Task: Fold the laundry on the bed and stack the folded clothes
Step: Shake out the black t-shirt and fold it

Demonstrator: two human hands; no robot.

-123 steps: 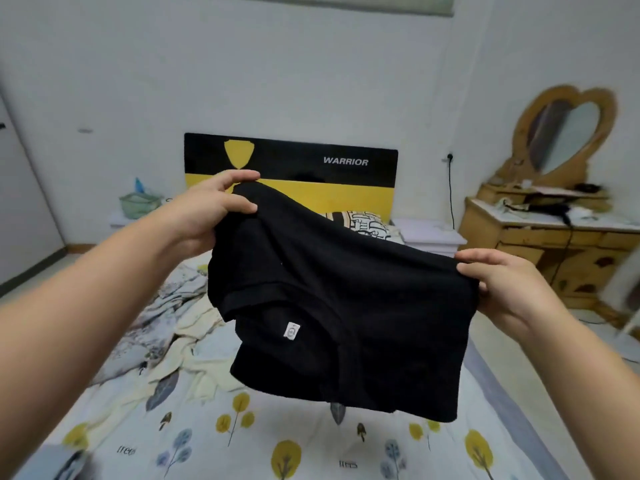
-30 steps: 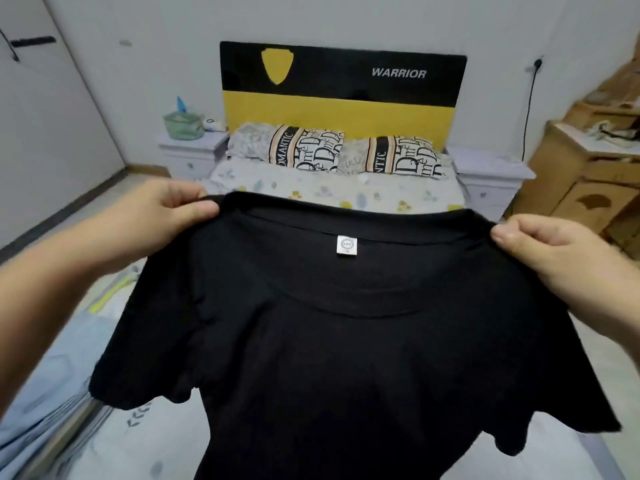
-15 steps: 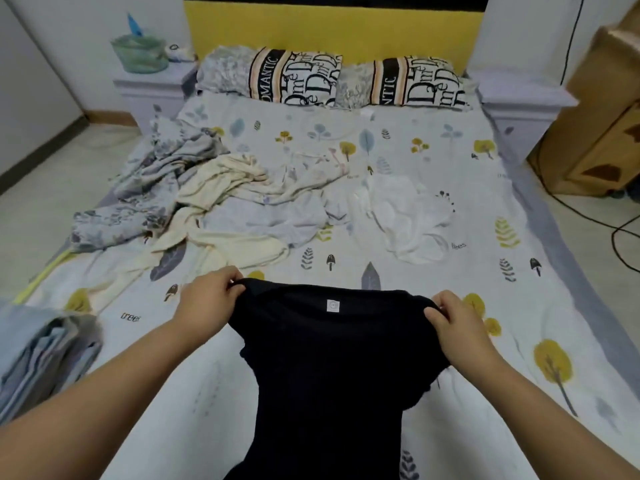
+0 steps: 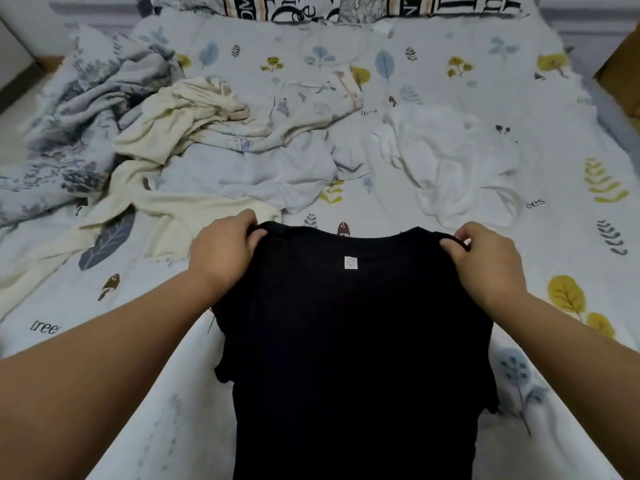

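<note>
Black T-shirt (image 4: 353,341) spread on the near middle of the bed (image 4: 519,81), neck end far, body running off the near edge of view, small white label (image 4: 350,262) showing just below the collar. Left hand (image 4: 221,252) pinching the left shoulder, grip clamped on the cloth, thumb over the top edge. Right hand (image 4: 485,258) pinching the right shoulder the same way, grip clamped on the fabric. Beyond, unfolded laundry: cream garment (image 4: 180,133) at far left, pale lilac garment (image 4: 249,171) in the middle, white garment (image 4: 450,161) at far right. Grey patterned quilt (image 4: 79,126) bunched at the left. Printed pillows (image 4: 311,6) at the far edge.
</note>
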